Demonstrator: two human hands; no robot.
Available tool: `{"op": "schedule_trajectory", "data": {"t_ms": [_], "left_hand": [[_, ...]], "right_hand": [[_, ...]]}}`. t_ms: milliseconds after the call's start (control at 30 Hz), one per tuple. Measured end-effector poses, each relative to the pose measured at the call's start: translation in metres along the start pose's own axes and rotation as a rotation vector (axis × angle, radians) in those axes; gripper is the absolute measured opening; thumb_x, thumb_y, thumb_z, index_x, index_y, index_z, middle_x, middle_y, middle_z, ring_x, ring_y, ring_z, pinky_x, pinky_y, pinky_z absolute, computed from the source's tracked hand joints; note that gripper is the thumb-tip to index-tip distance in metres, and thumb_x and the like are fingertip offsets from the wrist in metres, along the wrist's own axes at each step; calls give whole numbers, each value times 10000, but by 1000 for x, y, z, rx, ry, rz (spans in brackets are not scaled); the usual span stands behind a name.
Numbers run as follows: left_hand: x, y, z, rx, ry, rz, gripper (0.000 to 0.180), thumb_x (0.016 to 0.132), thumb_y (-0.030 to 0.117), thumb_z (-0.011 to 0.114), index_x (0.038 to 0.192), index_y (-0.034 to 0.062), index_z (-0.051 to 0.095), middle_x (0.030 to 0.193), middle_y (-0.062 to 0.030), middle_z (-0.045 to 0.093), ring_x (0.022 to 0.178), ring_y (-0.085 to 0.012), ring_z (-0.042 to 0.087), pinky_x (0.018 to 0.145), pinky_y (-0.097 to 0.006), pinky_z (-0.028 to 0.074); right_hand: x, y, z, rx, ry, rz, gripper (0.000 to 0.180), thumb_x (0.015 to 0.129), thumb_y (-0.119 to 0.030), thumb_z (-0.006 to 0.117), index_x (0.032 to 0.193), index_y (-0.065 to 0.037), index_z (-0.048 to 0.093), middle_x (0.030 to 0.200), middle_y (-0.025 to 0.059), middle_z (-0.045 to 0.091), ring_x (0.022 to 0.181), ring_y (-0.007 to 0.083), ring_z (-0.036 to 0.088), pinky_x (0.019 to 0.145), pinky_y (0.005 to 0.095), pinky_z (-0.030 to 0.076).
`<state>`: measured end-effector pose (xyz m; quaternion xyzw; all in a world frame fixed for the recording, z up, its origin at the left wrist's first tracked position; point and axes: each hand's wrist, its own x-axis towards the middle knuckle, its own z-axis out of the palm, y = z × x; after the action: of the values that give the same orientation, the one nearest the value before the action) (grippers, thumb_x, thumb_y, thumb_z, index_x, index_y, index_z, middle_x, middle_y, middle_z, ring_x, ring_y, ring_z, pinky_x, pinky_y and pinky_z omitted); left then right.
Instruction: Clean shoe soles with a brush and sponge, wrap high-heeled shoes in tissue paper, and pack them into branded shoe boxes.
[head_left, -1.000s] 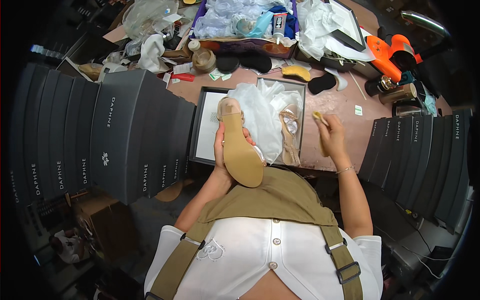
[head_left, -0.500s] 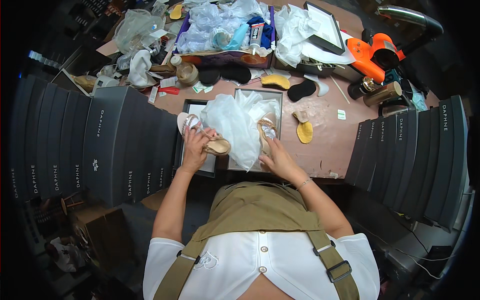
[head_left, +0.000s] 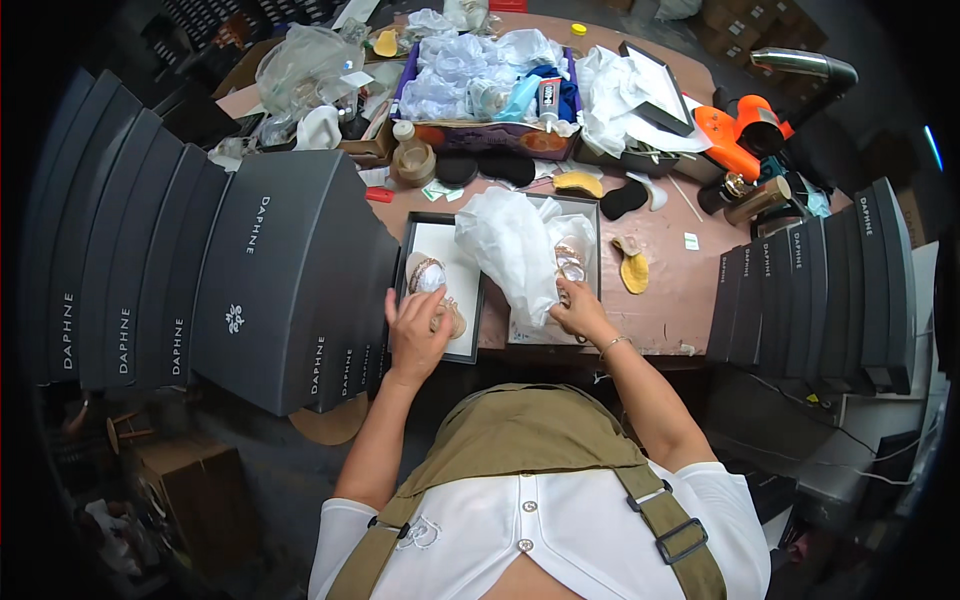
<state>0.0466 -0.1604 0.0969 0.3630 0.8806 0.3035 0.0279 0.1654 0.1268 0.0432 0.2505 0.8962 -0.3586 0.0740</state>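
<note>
Head view: left hand (head_left: 418, 338), fingers spread, meets beige sandal (head_left: 456, 322) (inside white-lined box (head_left: 463, 265)); right hand (head_left: 584, 314) pinches second sandal (head_left: 571, 268).

Pinkish table (head_left: 665, 310) carries shallow boxes (head_left: 450, 243), yellow pads (head_left: 634, 272), bottle (head_left: 413, 162)

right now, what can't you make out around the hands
All in the head view:
- Left sandal: middle, behind the left hand
- Right sandal: near part, behind the right hand
- Right tray: floor, mostly under white paper
- Dark boxes at left: insides, hidden by their walls
</note>
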Motion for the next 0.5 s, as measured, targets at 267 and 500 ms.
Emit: {"op": "schedule_trajectory", "data": {"t_ms": [267, 500], "left_hand": [[98, 13, 82, -131, -140, 220, 390, 796, 64, 592, 1185, 86, 579, 1083, -150, 630, 1068, -252, 585, 1027, -510, 323], [177, 27, 36, -788, 199, -145, 195, 861, 93, 512, 914, -50, 634, 799, -118, 676, 760, -157, 627, 677, -331, 477]], "right_hand": [[-34, -11, -41, 442, 143, -96, 698, 760, -217, 619, 1384, -21, 373, 1271, 204, 502, 1079, 310, 557, 920, 379, 452], [-119, 25, -119, 1595, -38, -164, 797, 706, -117, 615, 1417, -27, 268, 1230, 211, 503, 944, 292, 601, 690, 390, 556]]}}
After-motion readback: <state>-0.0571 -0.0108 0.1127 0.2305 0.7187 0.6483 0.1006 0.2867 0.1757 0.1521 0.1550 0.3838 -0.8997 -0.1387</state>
